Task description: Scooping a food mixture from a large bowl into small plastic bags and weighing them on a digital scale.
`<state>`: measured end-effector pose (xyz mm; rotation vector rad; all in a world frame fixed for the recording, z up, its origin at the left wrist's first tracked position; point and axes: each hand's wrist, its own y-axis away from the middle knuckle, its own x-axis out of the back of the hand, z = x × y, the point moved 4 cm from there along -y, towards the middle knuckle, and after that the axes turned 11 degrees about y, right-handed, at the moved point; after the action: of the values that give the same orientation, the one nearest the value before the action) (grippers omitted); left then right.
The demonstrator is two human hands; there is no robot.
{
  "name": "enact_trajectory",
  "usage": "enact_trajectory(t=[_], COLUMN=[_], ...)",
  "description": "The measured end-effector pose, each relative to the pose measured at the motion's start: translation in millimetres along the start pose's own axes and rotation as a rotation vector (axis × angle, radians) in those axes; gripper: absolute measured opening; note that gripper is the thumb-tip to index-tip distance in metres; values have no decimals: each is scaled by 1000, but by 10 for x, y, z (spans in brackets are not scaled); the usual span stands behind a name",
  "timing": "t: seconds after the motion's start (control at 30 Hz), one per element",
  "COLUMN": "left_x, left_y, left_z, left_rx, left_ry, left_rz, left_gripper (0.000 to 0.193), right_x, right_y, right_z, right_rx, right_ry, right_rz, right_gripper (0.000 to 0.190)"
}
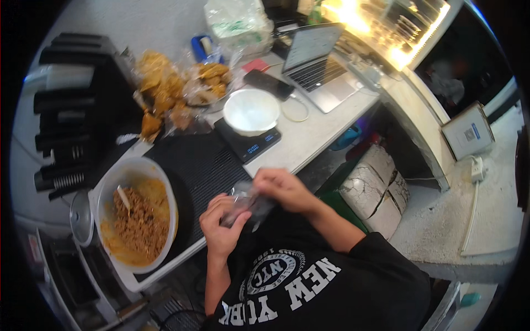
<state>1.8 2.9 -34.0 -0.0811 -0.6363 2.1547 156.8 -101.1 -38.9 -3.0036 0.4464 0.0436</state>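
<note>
Close to my body, a crumpled clear plastic bag (242, 197) is stretched between both hands. My left hand (221, 219) grips its lower side, thumb towards me. Fingertips of my right hand (281, 188) pinch the upper edge; blur hides exactly how. Left of the hands, a large white plastic tub (169, 202) contains brown crumbly minced filling (140, 225) with a pale spoon (123, 197) stuck in it. Beyond the hands, a white plastic bowl (251, 109) rests on a black digital scale (261, 147) with a lit display.
Plastic bags of orange-brown food (159, 80) lie at the back beside a black rack (78, 103). A smartphone (269, 84), an open laptop (319, 74) and a blue tape dispenser (201, 49) share the white table (314, 128). A black ribbed mat (198, 165) lies before me.
</note>
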Motion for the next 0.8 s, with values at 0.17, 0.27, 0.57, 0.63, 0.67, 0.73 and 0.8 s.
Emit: enact_trajectory(t=[0.17,0.27,0.57,0.63,0.67,0.73,0.8], left_x=[-21,0,97,99,103,110,130], left_y=[24,37,150,150,148,146,145], left_z=[-129,-156,-175,-170,-173,-173,-192], left_rx=[327,385,400,412,414,414,378], left_ry=[399,550,478,440,394,351,352], left_rz=[195,222,295,295,290,283,318], left_gripper=[10,14,18,19,19,20,20], right_x=[199,163,31,75,81,138,326], right_y=[26,-7,-59,-43,-32,-12,61], right_z=[13,1,36,17,-11,-104,-158], right_rx=[-60,-1,-17,-49,-17,-2,-9], right_ry=[-92,-266,-251,-129,-199,-274,-98], right_rz=[235,261,97,25,-1,-27,-41], right_gripper=[20,19,79,106,109,117,114])
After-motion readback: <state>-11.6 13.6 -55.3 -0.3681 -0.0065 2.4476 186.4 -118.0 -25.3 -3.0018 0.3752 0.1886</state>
